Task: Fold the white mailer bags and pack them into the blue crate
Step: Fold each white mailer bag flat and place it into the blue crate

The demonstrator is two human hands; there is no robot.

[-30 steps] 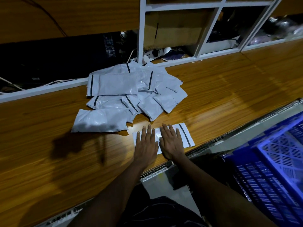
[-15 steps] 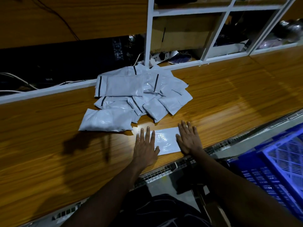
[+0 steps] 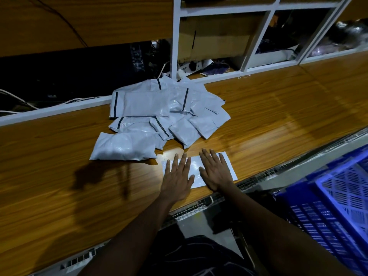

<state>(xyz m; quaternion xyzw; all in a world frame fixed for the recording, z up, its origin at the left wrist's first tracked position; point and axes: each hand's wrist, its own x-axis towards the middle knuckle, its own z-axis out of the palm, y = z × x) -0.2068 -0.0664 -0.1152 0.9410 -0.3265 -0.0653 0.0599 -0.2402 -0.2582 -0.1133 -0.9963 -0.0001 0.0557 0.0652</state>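
Wooden counter (image 3: pixel 278 116): we press both flat palms, left hand (image 3: pixel 176 177) and right hand (image 3: pixel 216 173), on a bag (image 3: pixel 196 168) lying crosswise; crate (image 3: pixel 328 206) sits right.

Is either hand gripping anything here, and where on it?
Nothing gripped: left hand and right hand press flat on the top face of the white plastic mailer bag.

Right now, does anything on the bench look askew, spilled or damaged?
Nothing looks damaged or spilled. The pile of mailers on the bench is a loose jumble, overlapping at odd angles. The left hand and right hand press one bag flat near the front edge.
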